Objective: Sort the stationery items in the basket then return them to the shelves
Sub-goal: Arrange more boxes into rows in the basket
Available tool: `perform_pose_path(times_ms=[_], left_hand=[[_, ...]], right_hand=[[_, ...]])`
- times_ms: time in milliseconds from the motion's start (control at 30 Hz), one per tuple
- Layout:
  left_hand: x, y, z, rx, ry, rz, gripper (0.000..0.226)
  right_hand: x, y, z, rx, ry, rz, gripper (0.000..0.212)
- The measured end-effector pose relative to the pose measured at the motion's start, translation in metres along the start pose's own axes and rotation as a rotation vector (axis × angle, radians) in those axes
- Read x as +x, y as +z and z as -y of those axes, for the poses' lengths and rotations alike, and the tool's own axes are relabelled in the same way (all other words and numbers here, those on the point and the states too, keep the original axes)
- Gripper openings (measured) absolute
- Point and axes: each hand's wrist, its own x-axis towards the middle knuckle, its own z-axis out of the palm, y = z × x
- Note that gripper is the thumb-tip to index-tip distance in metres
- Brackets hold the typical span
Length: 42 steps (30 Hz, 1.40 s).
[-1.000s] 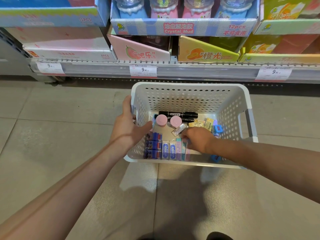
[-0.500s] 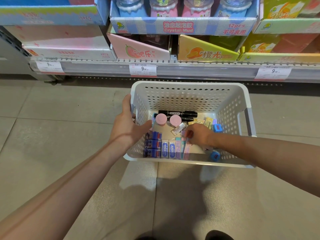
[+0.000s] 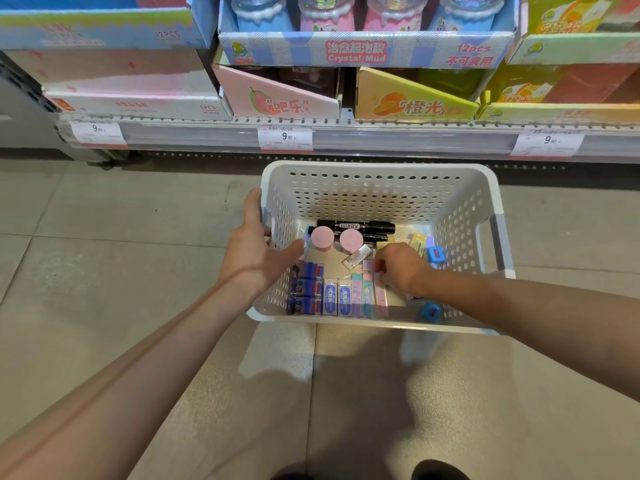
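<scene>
A white perforated basket (image 3: 381,181) stands on the floor below the shelf. My left hand (image 3: 252,252) grips its left wall, thumb inside and fingers outside. My right hand (image 3: 398,268) is down inside the basket, its curled fingertips pinching the far end of a pink eraser (image 3: 381,299). That eraser closes a row of pastel erasers (image 3: 362,294), white-blue erasers (image 3: 337,296) and stacked dark blue erasers (image 3: 306,287). Behind them lie black markers (image 3: 356,226), two pink round caps (image 3: 322,237) and a small white eraser (image 3: 356,256). Blue sharpeners (image 3: 434,254) and yellow packets (image 3: 417,242) sit at the right.
The shelf edge (image 3: 381,136) with price tags runs just behind the basket. Display boxes of Crystal Mud (image 3: 356,51), a pink box (image 3: 277,98) and a yellow box (image 3: 412,102) stand on it. Tiled floor (image 3: 104,237) surrounds the basket; my shoes (image 3: 436,472) show at the bottom.
My right hand has shifted a little away from me along the eraser row, uncovering a blue sharpener at the near right corner. My left hand and the basket have stayed put.
</scene>
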Motion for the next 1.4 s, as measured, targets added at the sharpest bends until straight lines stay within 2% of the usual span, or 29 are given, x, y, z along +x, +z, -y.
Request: perform_pose_path(times_ms=[567, 733, 1200, 1333, 1400], left_hand=[[0.000, 0.001, 0.000, 0.019, -0.004, -0.007, 0.089], [0.000, 0.001, 0.001, 0.026, -0.003, -0.006, 0.090], [0.001, 0.001, 0.003, 0.027, 0.016, -0.019, 0.090], [0.001, 0.001, 0.003, 0.024, 0.014, -0.016, 0.089], [0.002, 0.001, 0.003, 0.023, 0.011, -0.017, 0.089]], right_hand=[[0.002, 0.005, -0.001, 0.000, 0.053, 0.050, 0.024], [0.000, 0.006, 0.001, -0.067, 0.039, 0.085, 0.028], [-0.002, 0.009, 0.003, -0.095, 0.061, 0.029, 0.022], [0.000, 0.005, 0.002, -0.104, 0.016, 0.063, 0.022], [0.001, -0.001, 0.001, -0.118, -0.015, 0.012, 0.021]])
